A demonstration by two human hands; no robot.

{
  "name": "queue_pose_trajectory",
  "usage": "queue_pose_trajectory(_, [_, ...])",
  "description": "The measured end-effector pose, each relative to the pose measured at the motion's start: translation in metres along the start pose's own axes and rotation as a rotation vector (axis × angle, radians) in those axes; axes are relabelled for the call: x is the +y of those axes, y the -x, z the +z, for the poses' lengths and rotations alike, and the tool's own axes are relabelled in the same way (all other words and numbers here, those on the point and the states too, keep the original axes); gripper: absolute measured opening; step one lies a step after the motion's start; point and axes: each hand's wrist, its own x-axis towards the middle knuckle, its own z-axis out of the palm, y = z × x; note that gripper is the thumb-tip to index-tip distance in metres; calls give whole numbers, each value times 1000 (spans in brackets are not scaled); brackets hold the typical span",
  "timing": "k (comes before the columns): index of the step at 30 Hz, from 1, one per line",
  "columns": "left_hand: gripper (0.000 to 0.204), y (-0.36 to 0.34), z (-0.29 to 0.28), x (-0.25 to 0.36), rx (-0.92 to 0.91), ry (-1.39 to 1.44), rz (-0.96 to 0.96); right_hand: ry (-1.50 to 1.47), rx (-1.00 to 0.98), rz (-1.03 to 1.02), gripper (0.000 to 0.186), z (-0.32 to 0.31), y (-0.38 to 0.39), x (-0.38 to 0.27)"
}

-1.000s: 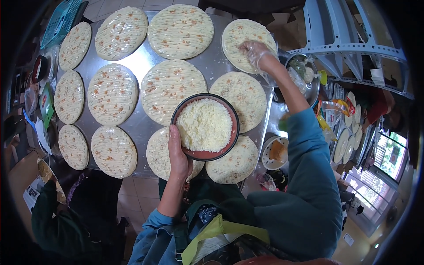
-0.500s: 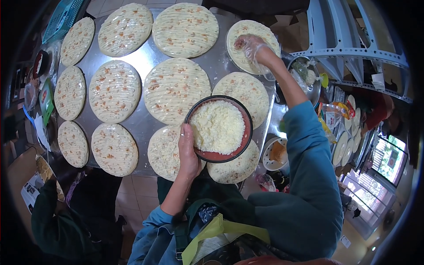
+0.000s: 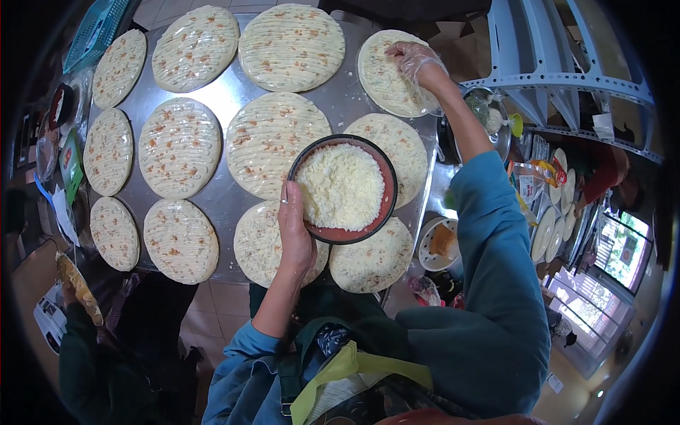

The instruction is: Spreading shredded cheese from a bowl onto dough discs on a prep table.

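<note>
My left hand [image 3: 296,234] grips a black-rimmed, red-lined bowl [image 3: 341,183] of pale crumbly shreds, held over the rounds at centre right. My right hand [image 3: 418,65], in a clear plastic glove, is on the upper-right round [image 3: 382,88] of pale dough, its fingers bent and loosely apart over the crumbs on it. Several more rounds lie on the metal table [image 3: 176,110]: some have piped cream lines and orange bits, like the large middle one [image 3: 276,138]; those at the right, like the lower-right round [image 3: 368,262], have scattered crumbs.
A blue metal rack [image 3: 567,92] stands right, above a steel bowl [image 3: 499,142], a white dish [image 3: 432,255] and more rounds [image 3: 545,234]. A teal basket [image 3: 95,35] sits upper left. A co-worker [image 3: 88,354] at lower left holds a golden-topped round [image 3: 79,287]; another [image 3: 602,180] is far right.
My right hand has shifted slightly over the upper-right round. My bowl moved right, then back up and left. The co-worker's golden-topped round at lower left has shifted and shows more.
</note>
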Motion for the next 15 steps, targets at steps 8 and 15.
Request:
queue_pose_trajectory(8, [51, -30, 15, -2, 4, -136, 102, -449, -46, 119, 28, -36, 70, -100])
queue_pose_trajectory(15, [53, -53, 39, -22, -51, -139, 116, 178, 67, -394, 27, 39, 170, -129])
